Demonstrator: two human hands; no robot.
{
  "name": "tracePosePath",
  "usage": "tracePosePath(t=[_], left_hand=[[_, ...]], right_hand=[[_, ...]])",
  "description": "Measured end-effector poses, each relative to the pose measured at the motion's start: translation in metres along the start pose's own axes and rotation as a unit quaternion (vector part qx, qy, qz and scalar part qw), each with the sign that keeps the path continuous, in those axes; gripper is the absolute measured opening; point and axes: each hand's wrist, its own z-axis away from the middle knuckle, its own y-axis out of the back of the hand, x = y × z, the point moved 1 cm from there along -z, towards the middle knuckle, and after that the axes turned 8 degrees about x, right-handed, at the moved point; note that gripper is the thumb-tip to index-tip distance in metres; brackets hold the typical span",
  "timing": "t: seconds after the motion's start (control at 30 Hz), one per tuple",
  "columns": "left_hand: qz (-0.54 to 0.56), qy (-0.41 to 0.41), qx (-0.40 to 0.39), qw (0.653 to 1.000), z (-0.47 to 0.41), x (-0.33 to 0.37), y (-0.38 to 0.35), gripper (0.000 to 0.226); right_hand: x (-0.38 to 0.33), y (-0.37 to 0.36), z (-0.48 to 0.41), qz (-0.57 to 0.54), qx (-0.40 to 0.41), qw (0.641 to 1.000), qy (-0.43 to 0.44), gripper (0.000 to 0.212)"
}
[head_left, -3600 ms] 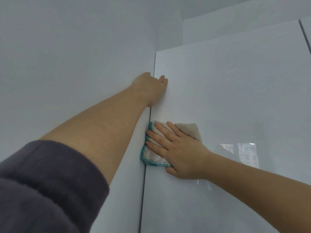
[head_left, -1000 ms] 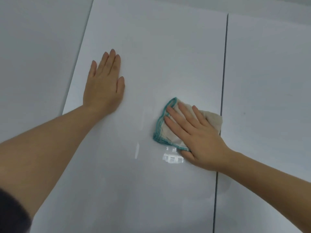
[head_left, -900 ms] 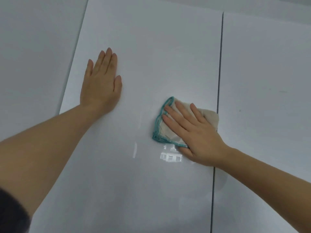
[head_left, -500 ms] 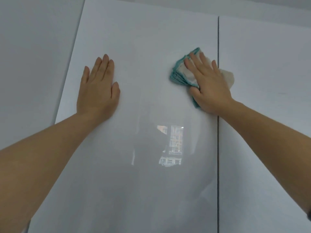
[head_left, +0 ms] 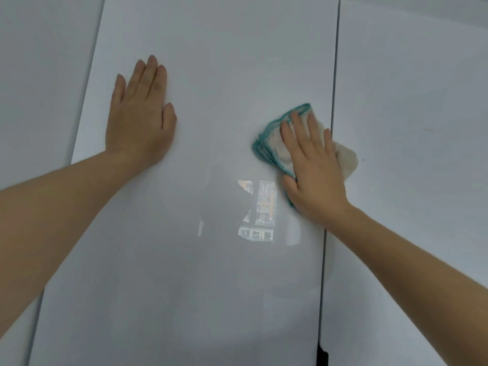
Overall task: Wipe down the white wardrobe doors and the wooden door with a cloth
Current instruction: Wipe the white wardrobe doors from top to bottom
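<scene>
A glossy white wardrobe door [head_left: 211, 273] fills the middle of the view. My left hand [head_left: 140, 114] lies flat on its upper left part, fingers straight. My right hand [head_left: 314, 167] presses a folded cream cloth with a teal edge [head_left: 272, 143] against the door's right side, fingers straight over it. Part of the cloth reaches over the dark gap [head_left: 327, 233] onto the neighbouring white door [head_left: 412, 128]. The wooden door is out of view.
A plain white wall or side panel [head_left: 39, 75] borders the door on the left. A window reflection [head_left: 260, 210] shines on the door below the cloth. A dark slot [head_left: 322, 356] shows at the bottom of the gap.
My right hand has slid the cloth down the right side of the door from higher up half a second ago. My left hand stays flat on the door.
</scene>
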Motion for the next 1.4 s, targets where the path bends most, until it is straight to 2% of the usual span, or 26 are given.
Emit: tracePosePath(t=[0.2, 0.4, 0.5, 0.6, 0.7, 0.8, 0.9, 1.03, 1.17, 1.4], left_hand=[[-0.012, 0.003, -0.018, 1.0, 0.0, 0.004, 0.004, 0.06], [-0.041, 0.012, -0.034, 0.999, 0.001, 0.006, 0.008, 0.061], [-0.01, 0.029, -0.038, 0.999, 0.018, 0.011, 0.011, 0.061], [0.011, 0.013, -0.05, 0.999, 0.055, 0.01, 0.017, 0.061], [0.029, 0.009, -0.035, 0.999, 0.08, 0.001, 0.025, 0.059], [0.027, -0.008, -0.017, 0.999, 0.073, -0.008, 0.036, 0.054], [0.01, 0.008, -0.036, 0.999, 0.045, -0.017, 0.045, 0.054], [-0.049, 0.027, -0.085, 0.995, 0.014, -0.028, 0.053, 0.053], [-0.06, 0.023, -0.131, 0.989, 0.0, -0.03, 0.055, 0.051], [-0.13, 0.033, -0.145, 0.98, -0.018, -0.021, 0.068, 0.042]], right_hand=[[-0.017, -0.008, 0.057, 0.025, -0.025, 0.999, 0.002, 0.075], [-0.037, -0.013, 0.088, 0.024, -0.014, 1.0, -0.005, 0.07], [-0.049, -0.016, 0.108, 0.02, -0.015, 1.0, 0.015, 0.068], [-0.058, -0.018, 0.124, 0.016, -0.023, 0.997, 0.076, 0.068], [-0.058, -0.017, 0.124, -0.001, -0.044, 0.978, 0.203, 0.065], [-0.051, -0.016, 0.106, -0.004, -0.078, 0.947, 0.311, 0.066], [-0.05, -0.016, 0.082, 0.005, -0.094, 0.929, 0.358, 0.065], [-0.067, -0.021, 0.055, 0.0, -0.074, 0.936, 0.344, 0.067], [-0.093, -0.031, 0.028, -0.002, -0.053, 0.946, 0.32, 0.073], [-0.148, -0.049, -0.017, -0.006, -0.04, 0.958, 0.284, 0.069]])
